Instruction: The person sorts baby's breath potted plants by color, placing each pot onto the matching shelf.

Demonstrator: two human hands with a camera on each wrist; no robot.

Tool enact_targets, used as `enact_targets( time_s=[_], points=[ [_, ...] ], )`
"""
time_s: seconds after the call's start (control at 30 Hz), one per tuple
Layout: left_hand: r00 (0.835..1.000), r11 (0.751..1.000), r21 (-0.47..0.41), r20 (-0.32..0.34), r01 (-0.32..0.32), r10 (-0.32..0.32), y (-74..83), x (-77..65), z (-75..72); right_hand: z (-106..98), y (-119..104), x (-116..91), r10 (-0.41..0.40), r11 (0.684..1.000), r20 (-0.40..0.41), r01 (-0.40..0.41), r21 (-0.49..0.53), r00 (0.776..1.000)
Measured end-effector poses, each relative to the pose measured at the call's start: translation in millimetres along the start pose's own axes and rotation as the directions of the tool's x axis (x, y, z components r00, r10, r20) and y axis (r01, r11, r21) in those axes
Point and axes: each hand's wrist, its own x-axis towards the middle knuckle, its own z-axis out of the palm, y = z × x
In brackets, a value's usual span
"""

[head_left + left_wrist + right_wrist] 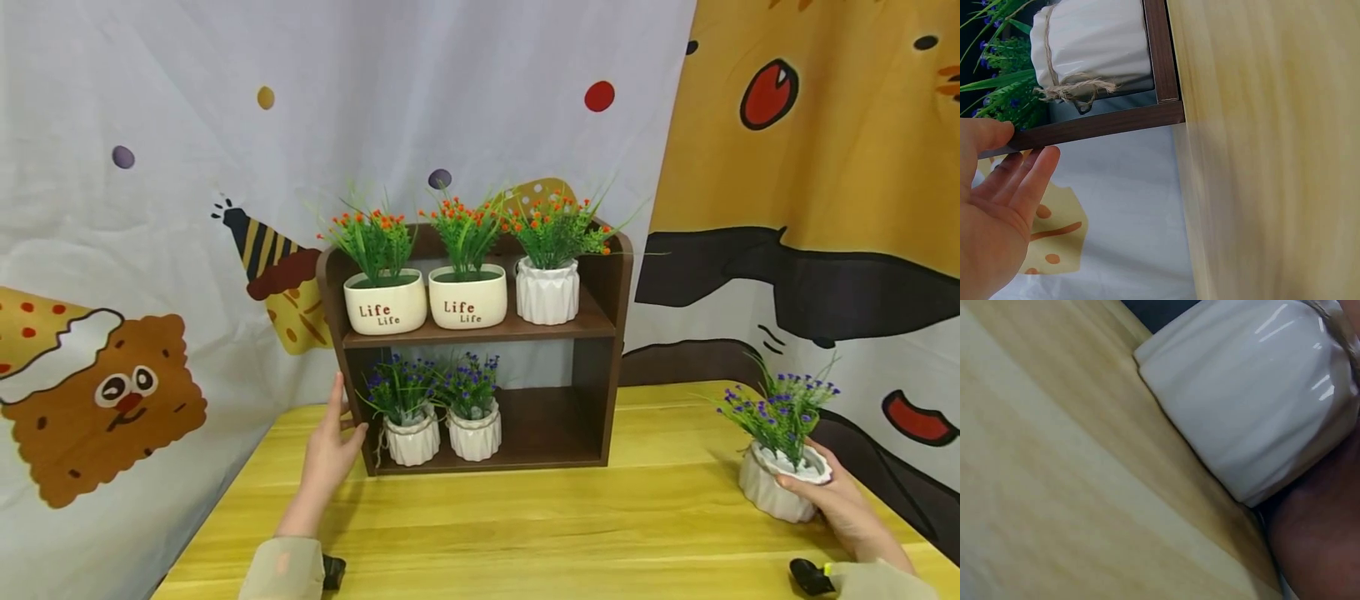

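Note:
At the right of the head view, my right hand (843,500) grips a white fluted flowerpot (772,492) of purple flowers, with the thumb at its rim. In the right wrist view the base of this pot (1235,394) is right at the tabletop, and twine circles it higher up. My left hand (330,446) is at the left side of a dark brown two-tier shelf (551,425). In the left wrist view the thumb and fingers (1038,181) lie on opposite sides of the side panel (1110,122), holding it. Two white pots (475,433) with purple flowers stand on the lower tier.
On the upper tier are two cream "Life" planters (467,300) and a white fluted pot (547,292), all with orange flowers. The shelf stands on a yellow wood-grain table (525,533). A printed cartoon curtain (480,83) hangs behind.

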Motion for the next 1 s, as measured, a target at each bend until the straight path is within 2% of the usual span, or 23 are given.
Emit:
enact_targets(
  time_s=[0.23, 0.4, 0.57, 0.67, 0.83, 1.0],
  points=[
    [1.0, 1.0, 0.008, 0.006, -0.026, 0.026, -0.6, -2.0, 9.2, -4, -1, -6, 0.045, 0.977, -0.114, -0.067, -0.202, 0.993],
    [1.0, 1.0, 0.002, 0.015, -0.009, 0.009, 1.6, -1.3, 12.0, -5, 3, -8, 0.05, 0.971, -0.148, -0.083, -0.225, 0.988],
    [1.0, 1.0, -0.013, 0.019, -0.013, 0.013, 3.9, 3.1, 14.8, -8, 4, -8, 0.007, 0.972, -0.166, -0.046, -0.229, 0.986],
    [1.0, 1.0, -0.014, 0.018, -0.008, 0.008, 4.6, 6.0, 15.6, -10, 2, -5, 0.012, 0.973, -0.165, -0.049, -0.225, 0.986],
    [1.0, 1.0, -0.006, 0.02, -0.005, 0.005, 7.5, 8.5, 13.4, -12, -1, 0, 0.042, 0.956, -0.204, -0.098, -0.276, 0.978],
    [1.0, 1.0, -0.009, 0.029, -0.005, 0.005, 9.0, 9.7, 12.2, -16, -4, 1, 0.012, 0.947, -0.223, -0.083, -0.311, 0.975]
  ],
)
